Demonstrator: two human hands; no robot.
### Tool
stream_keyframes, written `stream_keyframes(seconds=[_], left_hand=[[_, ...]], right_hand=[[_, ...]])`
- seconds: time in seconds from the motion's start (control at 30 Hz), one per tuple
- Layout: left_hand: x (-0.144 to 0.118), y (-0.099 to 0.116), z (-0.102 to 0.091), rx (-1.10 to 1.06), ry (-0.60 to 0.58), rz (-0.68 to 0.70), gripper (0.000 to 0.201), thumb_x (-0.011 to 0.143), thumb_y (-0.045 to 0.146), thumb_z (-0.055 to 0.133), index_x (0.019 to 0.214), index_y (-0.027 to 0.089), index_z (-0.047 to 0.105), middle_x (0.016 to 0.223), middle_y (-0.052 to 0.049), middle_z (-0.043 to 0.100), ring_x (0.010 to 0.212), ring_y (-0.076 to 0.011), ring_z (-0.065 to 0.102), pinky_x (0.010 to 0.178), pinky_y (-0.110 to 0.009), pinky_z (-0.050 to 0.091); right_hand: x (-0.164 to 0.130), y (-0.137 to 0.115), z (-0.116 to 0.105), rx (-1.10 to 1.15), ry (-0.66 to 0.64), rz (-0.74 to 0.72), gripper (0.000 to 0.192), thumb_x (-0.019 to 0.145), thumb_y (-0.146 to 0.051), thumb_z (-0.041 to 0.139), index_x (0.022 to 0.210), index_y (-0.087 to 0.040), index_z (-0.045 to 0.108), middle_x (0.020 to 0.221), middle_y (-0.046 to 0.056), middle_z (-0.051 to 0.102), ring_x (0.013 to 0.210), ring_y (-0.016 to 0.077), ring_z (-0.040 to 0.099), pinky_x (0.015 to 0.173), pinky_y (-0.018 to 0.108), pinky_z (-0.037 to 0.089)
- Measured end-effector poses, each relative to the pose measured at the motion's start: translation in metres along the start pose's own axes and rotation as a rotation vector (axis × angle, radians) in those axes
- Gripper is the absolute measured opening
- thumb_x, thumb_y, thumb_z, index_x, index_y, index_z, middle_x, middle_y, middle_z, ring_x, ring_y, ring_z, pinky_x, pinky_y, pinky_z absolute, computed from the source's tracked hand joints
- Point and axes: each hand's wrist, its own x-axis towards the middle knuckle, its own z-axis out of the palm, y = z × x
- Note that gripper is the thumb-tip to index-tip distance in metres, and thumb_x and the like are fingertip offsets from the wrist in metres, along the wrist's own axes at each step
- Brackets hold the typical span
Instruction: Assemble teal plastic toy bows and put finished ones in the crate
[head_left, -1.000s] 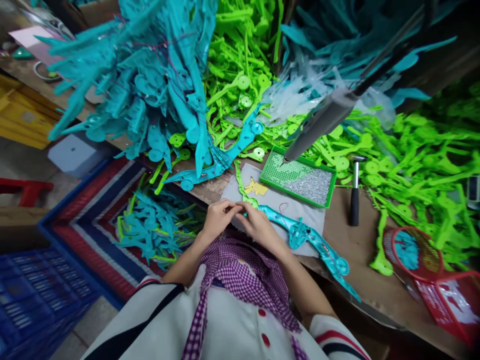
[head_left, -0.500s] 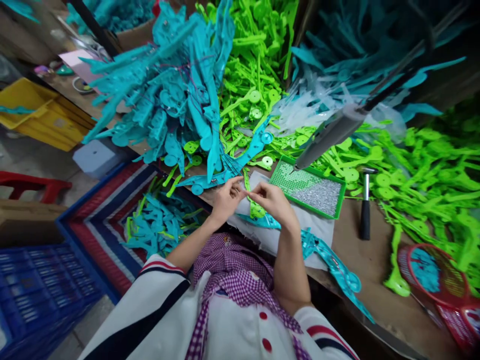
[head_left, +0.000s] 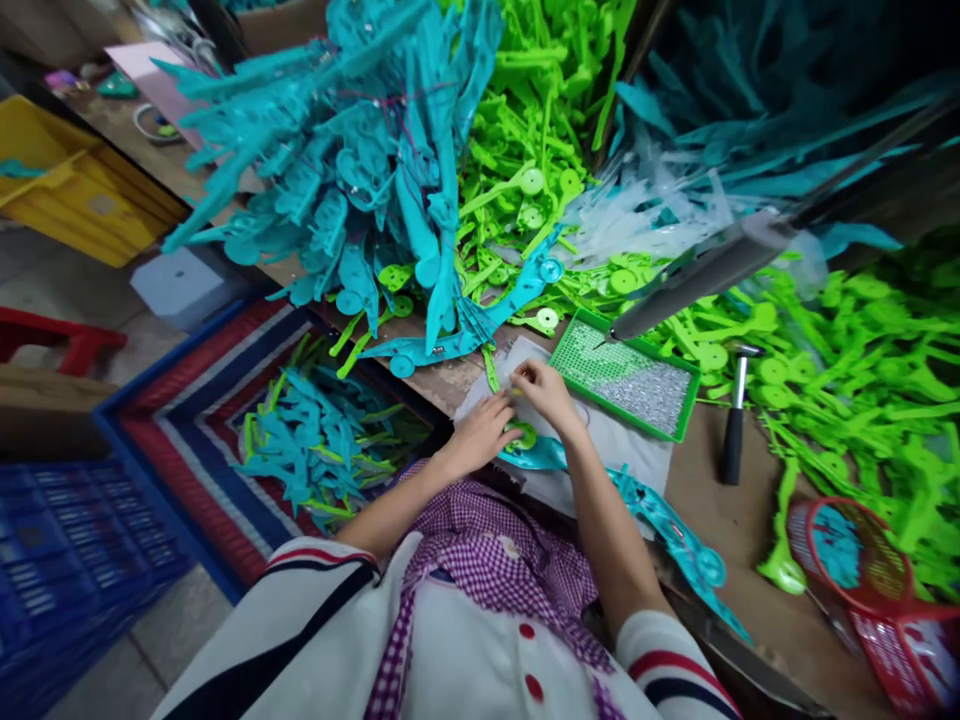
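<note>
1. Green plastic part [head_left: 520, 436]: on grey cloth [head_left: 637, 462] at bench edge, atop teal frame [head_left: 660, 520], presumably for steadying.
2. Left hand [head_left: 484, 432]: fingers flat, pressing the part at 9 o'clock.
3. Right hand [head_left: 546, 392]: fingertips pinched at 12 o'clock; contents too small to discern.
4. Screw tray [head_left: 626, 375]: at 2 o'clock, within reach.

1. Two hands are seen: left hand [head_left: 487, 432], right hand [head_left: 546, 392].
2. One green tray [head_left: 679, 425] of small metal pieces is counted.
3. One hammer [head_left: 735, 420] is noted on the tabletop [head_left: 720, 520].
4. One yellow crate [head_left: 75, 195] and one blue crate [head_left: 67, 570] are recorded.
5. One red stool [head_left: 52, 335] is seen.
6. Two red baskets [head_left: 874, 560] are counted at the right.
7. Teal and green plastic parts [head_left: 525, 190] lie heaped; too many to be counted.
</note>
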Motion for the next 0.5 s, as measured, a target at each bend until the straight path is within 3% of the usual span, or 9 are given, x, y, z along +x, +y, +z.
stream_keyframes(seconds=[0.5], left_hand=[[-0.002,-0.006,0.004,-0.082,-0.009,-0.026,0.028,0.098,0.040,0.056,0.114,0.017,0.059,0.146,-0.015,0.054,0.148,-0.0275,0.037,0.120,-0.046,0.039]], right_hand=[[0.047,0.011,0.022,-0.205,-0.201,0.088,0.014,0.074,-0.031,0.059,0.074,-0.017,0.063,0.067,-0.002,0.063,0.065,0.0116,0.054,0.059,0.022,0.035]])
